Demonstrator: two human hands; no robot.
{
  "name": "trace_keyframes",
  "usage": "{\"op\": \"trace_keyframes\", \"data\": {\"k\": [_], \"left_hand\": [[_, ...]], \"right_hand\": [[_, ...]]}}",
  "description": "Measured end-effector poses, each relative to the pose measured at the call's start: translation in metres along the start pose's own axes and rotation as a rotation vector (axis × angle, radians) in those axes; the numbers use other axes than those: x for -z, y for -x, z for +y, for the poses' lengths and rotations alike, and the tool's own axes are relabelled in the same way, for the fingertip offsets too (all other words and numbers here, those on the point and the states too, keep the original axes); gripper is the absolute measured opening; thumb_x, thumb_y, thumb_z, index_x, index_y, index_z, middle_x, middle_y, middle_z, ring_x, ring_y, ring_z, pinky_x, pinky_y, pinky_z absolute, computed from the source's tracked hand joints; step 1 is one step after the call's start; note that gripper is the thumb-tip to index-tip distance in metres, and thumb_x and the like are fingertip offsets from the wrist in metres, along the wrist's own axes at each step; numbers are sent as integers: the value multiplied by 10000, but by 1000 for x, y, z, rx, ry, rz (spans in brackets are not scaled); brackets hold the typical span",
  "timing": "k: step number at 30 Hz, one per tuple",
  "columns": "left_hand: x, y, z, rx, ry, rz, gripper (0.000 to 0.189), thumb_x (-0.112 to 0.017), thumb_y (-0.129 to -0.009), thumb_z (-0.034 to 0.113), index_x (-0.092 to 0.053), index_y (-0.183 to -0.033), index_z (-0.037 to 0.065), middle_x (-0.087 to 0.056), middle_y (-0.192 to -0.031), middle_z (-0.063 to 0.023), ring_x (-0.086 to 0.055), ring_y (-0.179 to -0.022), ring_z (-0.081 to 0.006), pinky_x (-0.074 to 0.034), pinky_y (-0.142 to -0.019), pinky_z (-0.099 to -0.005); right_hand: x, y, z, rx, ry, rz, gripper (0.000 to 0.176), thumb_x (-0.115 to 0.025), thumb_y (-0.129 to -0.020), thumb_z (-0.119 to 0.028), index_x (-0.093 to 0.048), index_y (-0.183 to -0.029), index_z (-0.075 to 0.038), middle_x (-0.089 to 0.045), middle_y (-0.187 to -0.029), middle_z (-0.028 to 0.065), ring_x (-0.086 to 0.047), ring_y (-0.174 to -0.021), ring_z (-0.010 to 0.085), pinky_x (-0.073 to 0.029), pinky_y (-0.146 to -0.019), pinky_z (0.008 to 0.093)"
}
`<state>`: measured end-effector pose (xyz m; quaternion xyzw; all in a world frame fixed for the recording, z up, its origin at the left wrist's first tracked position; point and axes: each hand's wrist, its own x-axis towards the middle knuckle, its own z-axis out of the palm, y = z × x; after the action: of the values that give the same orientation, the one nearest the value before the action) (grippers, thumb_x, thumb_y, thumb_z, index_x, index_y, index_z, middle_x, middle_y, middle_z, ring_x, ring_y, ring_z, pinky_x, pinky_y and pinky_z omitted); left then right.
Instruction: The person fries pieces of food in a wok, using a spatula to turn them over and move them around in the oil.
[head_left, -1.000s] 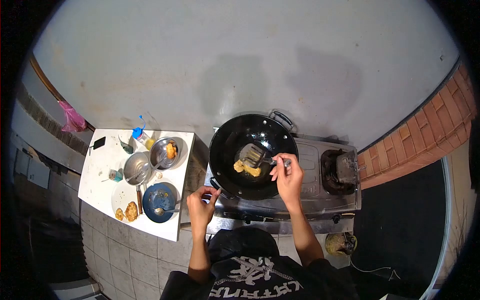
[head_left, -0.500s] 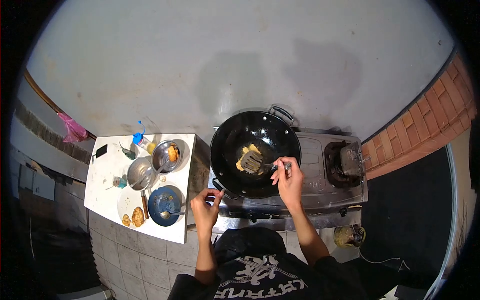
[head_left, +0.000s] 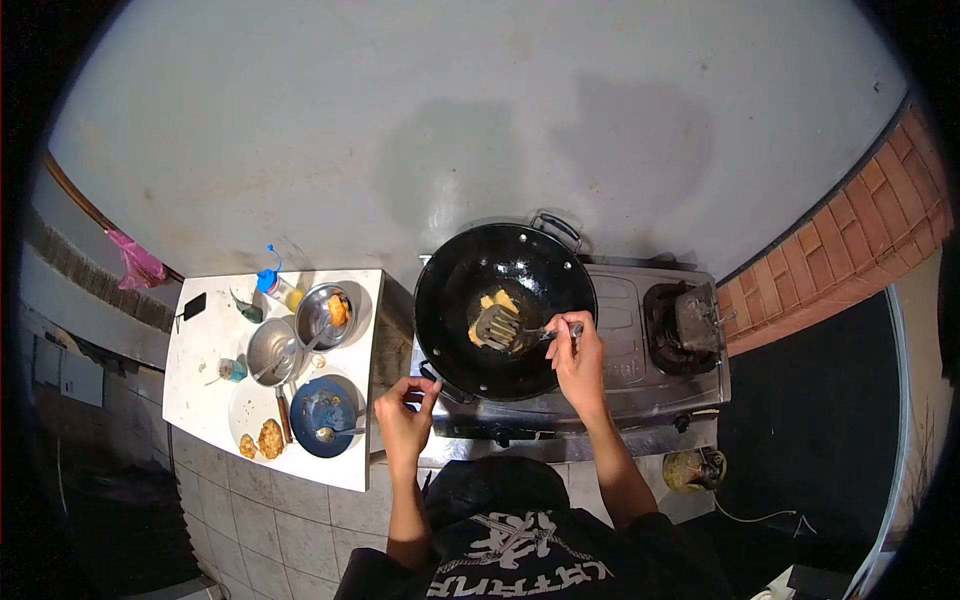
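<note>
A black wok (head_left: 560,270) sits on the left side of the metal stove, with yellow food (head_left: 499,299) in its oily bottom. My right hand (head_left: 577,360) grips the handle of a slotted spatula (head_left: 496,325), whose blade lies over the food. At the wok's lower left handle, my left hand (head_left: 406,415) is closed, thumb and fingertips pinched together by the rim. What that pinch holds, if anything, is too small to name.
On the white table (head_left: 205,345) at the left are a blue plate (head_left: 322,400), two metal bowls, fried pieces (head_left: 270,438) on a white plate, a blue-capped bottle (head_left: 277,287) and a phone (head_left: 195,306). A second burner (head_left: 668,330) is at the right.
The whole view has shifted slightly. The spatula blade has moved a little over the food and its angle differs. My left hand remains by the wok's handle.
</note>
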<state>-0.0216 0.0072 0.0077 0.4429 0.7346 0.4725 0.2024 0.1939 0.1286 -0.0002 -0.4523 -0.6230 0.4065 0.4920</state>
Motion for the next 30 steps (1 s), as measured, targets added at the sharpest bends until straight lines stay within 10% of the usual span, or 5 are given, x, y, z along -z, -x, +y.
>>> {"op": "trace_keyframes", "data": {"k": [30], "left_hand": [[5,8,5,28,44,2,170,-763,-832,84,-670,-796,-53,-682,-703,-89,-650,-603,-134,-489,-574,-261]], "right_hand": [[30,-2,-26,75,13,129,86,-524,-1001,-89,-552,-1010,-8,-642,-819,45,-577,-603,61,-441,-480,211]]}}
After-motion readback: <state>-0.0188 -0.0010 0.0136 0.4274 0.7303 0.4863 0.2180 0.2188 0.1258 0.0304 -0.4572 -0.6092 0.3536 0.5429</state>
